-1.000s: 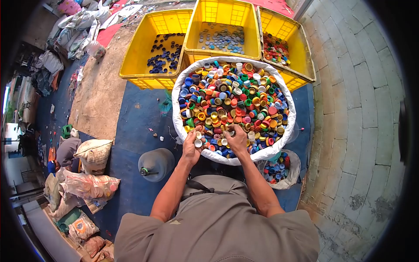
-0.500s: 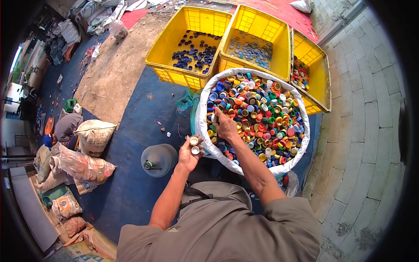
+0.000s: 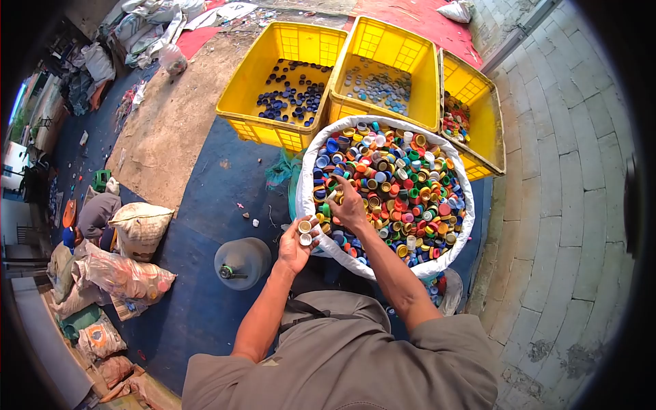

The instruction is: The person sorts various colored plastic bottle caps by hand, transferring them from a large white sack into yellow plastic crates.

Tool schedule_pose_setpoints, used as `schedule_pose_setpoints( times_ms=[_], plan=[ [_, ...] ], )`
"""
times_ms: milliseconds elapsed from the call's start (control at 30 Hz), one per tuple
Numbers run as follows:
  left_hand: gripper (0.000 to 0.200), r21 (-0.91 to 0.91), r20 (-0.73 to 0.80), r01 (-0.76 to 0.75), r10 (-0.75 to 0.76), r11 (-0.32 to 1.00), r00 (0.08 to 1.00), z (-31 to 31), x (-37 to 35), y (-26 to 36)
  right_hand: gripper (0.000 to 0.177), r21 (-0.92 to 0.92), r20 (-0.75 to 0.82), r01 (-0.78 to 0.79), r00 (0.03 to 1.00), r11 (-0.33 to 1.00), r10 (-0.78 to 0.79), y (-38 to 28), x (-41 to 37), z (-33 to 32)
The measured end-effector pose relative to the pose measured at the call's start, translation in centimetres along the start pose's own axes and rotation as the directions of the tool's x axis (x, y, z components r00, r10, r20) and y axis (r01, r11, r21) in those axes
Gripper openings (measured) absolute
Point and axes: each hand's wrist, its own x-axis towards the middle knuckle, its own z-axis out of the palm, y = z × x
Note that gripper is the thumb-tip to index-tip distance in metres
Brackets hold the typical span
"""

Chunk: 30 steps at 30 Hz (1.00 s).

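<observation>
My left hand (image 3: 295,250) is turned palm up at the near left rim of a large white-edged sack (image 3: 462,240). Two white bottle caps (image 3: 305,239) sit side by side in its curled fingers. My right hand (image 3: 350,208) reaches over the sack's left side, thumb and forefinger apart, with nothing visible between them. Beneath it lies a heap of mixed bottle caps (image 3: 403,198) in red, blue, green, yellow, white and other colours, filling the sack almost to the rim. The tips of some right fingers are hard to separate from the caps below.
Beyond the sack stand three yellow crates: one with dark blue caps (image 3: 232,117), one with pale blue caps (image 3: 383,108), one with mixed caps (image 3: 493,130). A big clear jug (image 3: 246,266) stands left of my left hand. Stuffed sacks (image 3: 130,273) lie farther left; a block wall (image 3: 560,205) runs along the right.
My right hand's thumb and forefinger have spread from a closer grasp over the caps. My left hand still holds the two white caps. The whole view has shifted slightly.
</observation>
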Motion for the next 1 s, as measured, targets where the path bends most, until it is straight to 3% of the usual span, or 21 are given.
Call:
schedule_pose_setpoints(
  times_ms=[33, 67, 100, 167, 233, 300, 333, 433, 467, 567, 633, 700, 767, 867, 900, 933, 967, 1000],
  plan=[
    [0.037, 0.009, 0.004, -0.001, 0.001, 1.0, 1.0, 0.3, 0.3, -0.2, 0.06, 0.1, -0.041, -0.097, 0.994, 0.99, 0.101, -0.8, -0.1, -0.9],
    [0.037, 0.004, 0.013, -0.009, 0.009, 1.0, 1.0, 0.5, 0.4, -0.4, 0.054, 0.238, -0.029, -0.283, 0.954, 0.929, 0.298, -1.6, -0.4, -2.1],
    [0.036, -0.009, 0.03, 0.0, 0.0, 1.0, 1.0, 0.9, 0.7, -0.7, 0.042, 0.524, 0.012, -0.41, 0.88, 0.747, 0.474, -1.6, -0.9, -2.5],
    [0.036, -0.034, 0.066, 0.024, -0.022, 0.999, 0.998, 1.7, 1.4, -1.4, 0.038, 0.879, 0.31, -0.451, 0.788, 0.156, 0.532, -0.7, -2.2, -5.3],
    [0.036, -0.021, 0.132, 0.025, -0.022, 0.999, 0.991, 2.7, 2.0, -2.3, 0.042, 0.9, 0.429, -0.407, 0.765, -0.157, 0.479, -0.2, -3.8, -7.2],
    [0.036, 0.0, 0.183, 0.049, -0.048, 0.999, 0.982, 3.9, 2.5, -3.2, 0.041, 0.902, 0.429, -0.332, 0.767, -0.277, 0.477, 0.8, -5.6, -8.4],
    [0.036, 0.034, 0.146, 0.064, -0.069, 0.997, 0.987, 4.9, 2.6, -3.8, 0.04, 0.901, 0.43, -0.309, 0.72, -0.303, 0.545, 0.5, -6.1, -9.2],
    [0.038, 0.053, 0.244, 0.138, -0.147, 0.989, 0.959, 6.2, 3.6, -5.7, 0.036, 0.906, 0.393, -0.198, 0.723, -0.375, 0.568, 2.1, -9.1, -10.4],
    [0.039, 0.038, 0.219, 0.152, -0.157, 0.988, 0.963, 6.8, 3.8, -6.5, 0.033, 0.912, 0.383, -0.162, 0.661, -0.376, 0.645, 2.1, -10.0, -11.0],
    [0.044, 0.007, 0.228, 0.181, -0.177, 0.984, 0.957, 8.3, 4.2, -8.8, 0.032, 0.887, 0.362, -0.033, 0.67, -0.461, 0.648, 3.0, -12.6, -12.1],
    [0.047, 0.004, 0.197, 0.223, -0.219, 0.975, 0.956, 8.8, 4.9, -10.6, 0.036, 0.893, 0.334, 0.012, 0.652, -0.45, 0.681, 3.7, -14.6, -12.7],
    [0.048, 0.029, 0.139, 0.269, -0.27, 0.963, 0.953, 9.4, 5.7, -12.3, 0.036, 0.889, 0.337, 0.054, 0.597, -0.456, 0.728, 4.2, -16.2, -13.4],
    [0.046, 0.052, 0.182, 0.32, -0.325, 0.946, 0.928, 10.0, 6.6, -13.9, 0.035, 0.893, 0.329, 0.108, 0.505, -0.437, 0.798, 4.6, -17.1, -14.1],
    [0.046, 0.129, 0.127, 0.391, -0.406, 0.911, 0.905, 13.4, 8.8, -16.1, 0.03, 0.882, 0.275, 0.18, 0.556, -0.436, 0.784, 8.6, -17.2, -15.0],
    [0.048, 0.161, 0.207, 0.422, -0.449, 0.892, 0.869, 15.7, 10.2, -16.5, 0.03, 0.863, 0.249, 0.219, 0.599, -0.455, 0.761, 11.2, -16.5, -15.5],
    [0.055, 0.162, 0.182, 0.416, -0.442, 0.895, 0.878, 18.3, 12.3, -17.1, 0.025, 0.891, 0.171, 0.25, 0.587, -0.378, 0.791, 11.7, -14.1, -17.7],
    [0.06, 0.166, 0.262, 0.373, -0.405, 0.913, 0.876, 22.2, 13.8, -17.2, 0.02, 0.913, 0.093, 0.277, 0.572, -0.3, 0.815, 11.2, -10.8, -21.1],
    [0.053, 0.105, 0.297, 0.345, -0.36, 0.933, 0.884, 27.5, 13.2, -16.5, 0.027, 0.878, 0.008, 0.366, 0.633, -0.309, 0.774, 9.9, -7.6, -24.8]
  ],
)
